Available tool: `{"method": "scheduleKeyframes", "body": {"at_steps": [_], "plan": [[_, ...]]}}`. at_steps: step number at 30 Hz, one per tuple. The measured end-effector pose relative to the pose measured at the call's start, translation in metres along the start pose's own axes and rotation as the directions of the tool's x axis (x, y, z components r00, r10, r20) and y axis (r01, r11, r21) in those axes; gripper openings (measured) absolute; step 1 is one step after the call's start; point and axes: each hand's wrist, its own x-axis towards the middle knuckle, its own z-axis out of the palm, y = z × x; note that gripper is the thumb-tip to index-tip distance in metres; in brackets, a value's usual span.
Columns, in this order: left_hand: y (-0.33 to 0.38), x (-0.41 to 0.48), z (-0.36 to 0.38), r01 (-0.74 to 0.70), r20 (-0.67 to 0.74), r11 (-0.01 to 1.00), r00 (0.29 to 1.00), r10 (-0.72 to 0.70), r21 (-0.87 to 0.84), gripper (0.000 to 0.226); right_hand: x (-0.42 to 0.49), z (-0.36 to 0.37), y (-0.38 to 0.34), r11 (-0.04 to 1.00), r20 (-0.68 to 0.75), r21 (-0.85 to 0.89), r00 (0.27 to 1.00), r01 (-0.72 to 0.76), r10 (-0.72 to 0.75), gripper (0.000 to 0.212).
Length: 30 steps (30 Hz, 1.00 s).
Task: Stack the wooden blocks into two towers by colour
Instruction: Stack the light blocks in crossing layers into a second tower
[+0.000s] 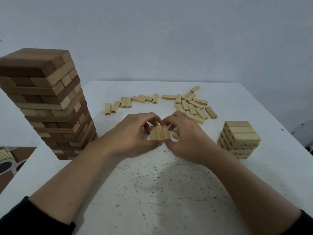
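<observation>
3 pale blocks (159,132) abreast; left hand (133,134) and right hand (185,139) pinch them

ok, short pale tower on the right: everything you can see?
The short pale tower is light bare-looking wood, three blocks to a layer, layers crossed, several layers high, slightly out of line. Black numbers mark block ends. It stands upright on the white table, untouched, to the right of the left hand and right hand, which grip other blocks.

A white, dark-flecked square tabletop (169,192) is backed by a plain pale blue-grey wall (152,39); brown patterned flooring (23,153) is glimpsed lower left.
</observation>
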Motion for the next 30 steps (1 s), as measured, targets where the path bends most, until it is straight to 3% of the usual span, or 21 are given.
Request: {"method": "scheduleKeyframes", "body": {"at_steps": [5,9,14,20,30], "plan": [[0.0,0.001,0.0,0.041,-0.054,0.999,0.998,-0.04,0.022,0.064,0.0,-0.001,0.005,0.998,0.026,-0.052,0.999,-0.043,0.045,0.06],[-0.001,0.002,-0.001,0.075,-0.019,0.996,0.997,-0.074,0.051,0.063,0.003,-0.005,0.007,0.99,0.11,-0.126,0.991,-0.068,0.082,0.055],[-0.002,0.0,-0.002,0.063,0.022,0.996,0.998,-0.064,0.056,0.051,0.004,-0.007,0.009,0.995,0.128,-0.074,0.988,-0.073,0.082,0.049],[-0.002,-0.001,-0.004,0.064,0.053,0.996,0.996,-0.067,0.062,0.068,0.003,-0.006,0.011,0.995,0.14,-0.077,0.988,-0.059,0.069,0.059],[-0.001,-0.003,-0.008,0.033,0.097,0.997,0.995,-0.039,0.064,0.044,0.004,-0.008,0.012,0.995,0.206,-0.09,0.976,-0.05,0.067,0.056]]}}
